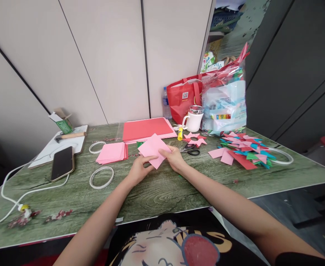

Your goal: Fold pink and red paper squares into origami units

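Note:
A square of pink paper (153,147) is held up above the table, one corner pointing away from me. My left hand (140,169) pinches its lower left edge between thumb and fingers. On the right edge, my right hand (175,159) grips the same sheet. Left of my hands lies a stack of pink paper squares (111,152), with red ones under it. Behind the held sheet are large red and pink sheets (147,129). Black-handled scissors (192,150) rest just right of my right hand, near a folded pink and red paper star ring (195,140).
Folded paper pieces (248,147) are heaped on the right beside a white ring (285,157). A white mug (195,120), glue stick (180,133), red bag (183,98) and plastic bag (224,103) stand behind. Leftward lie tape rolls (101,177), a phone (63,163) and a hammer (70,136).

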Tool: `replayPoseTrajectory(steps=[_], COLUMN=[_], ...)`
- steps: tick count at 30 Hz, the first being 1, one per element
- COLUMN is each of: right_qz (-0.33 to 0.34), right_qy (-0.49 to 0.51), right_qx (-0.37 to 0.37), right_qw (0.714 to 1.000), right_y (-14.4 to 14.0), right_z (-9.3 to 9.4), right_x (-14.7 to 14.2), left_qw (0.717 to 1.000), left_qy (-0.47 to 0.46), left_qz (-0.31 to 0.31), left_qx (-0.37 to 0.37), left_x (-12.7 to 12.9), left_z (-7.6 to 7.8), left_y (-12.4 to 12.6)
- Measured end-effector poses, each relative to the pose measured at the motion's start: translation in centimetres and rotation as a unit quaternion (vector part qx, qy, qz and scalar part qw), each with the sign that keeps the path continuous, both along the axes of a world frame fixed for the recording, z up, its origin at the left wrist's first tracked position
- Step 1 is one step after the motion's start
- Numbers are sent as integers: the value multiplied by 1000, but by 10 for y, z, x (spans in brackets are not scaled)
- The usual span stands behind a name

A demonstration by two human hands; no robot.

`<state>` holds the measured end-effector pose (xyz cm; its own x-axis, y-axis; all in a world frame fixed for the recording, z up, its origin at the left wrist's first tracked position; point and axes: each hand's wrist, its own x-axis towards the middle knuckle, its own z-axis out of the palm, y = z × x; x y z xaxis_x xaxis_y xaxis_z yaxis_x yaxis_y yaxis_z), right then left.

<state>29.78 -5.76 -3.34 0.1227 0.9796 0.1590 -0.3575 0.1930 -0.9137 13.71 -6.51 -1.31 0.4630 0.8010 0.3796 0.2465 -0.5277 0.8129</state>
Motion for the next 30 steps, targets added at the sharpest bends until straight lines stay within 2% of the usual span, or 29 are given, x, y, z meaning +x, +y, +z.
replayPoseTrajectory(steps=[3, 7, 11, 14, 17, 23, 30], right_qz=[5, 22, 72, 108, 121, 85, 99], right_qy=[13, 28, 15, -7, -52, -140, -80], right_qx=[-16, -40, -27, -16, -13, 13, 14], right_qw=[1000, 999, 997, 994, 991, 986, 992], right_y=[1, -1, -4, -6, -8, -10, -9], right_z=[1, 4, 7, 7, 7, 8, 9], right_x=[0, 0, -1, -1, -2, -3, -5], left_qw=[999, 994, 978, 968, 965, 951, 946], left_qy=[-8, -55, -136, -168, -183, -234, -248], left_qz=[36, 66, 93, 125, 118, 108, 108], left_qx=[-10, -66, -127, -142, -145, -171, -177], left_x=[-1, -1, -2, -3, -3, 1, 0], left_z=[4, 7, 6, 5, 5, 5, 8], left_y=[-1, 0, 4, 6, 7, 6, 6])
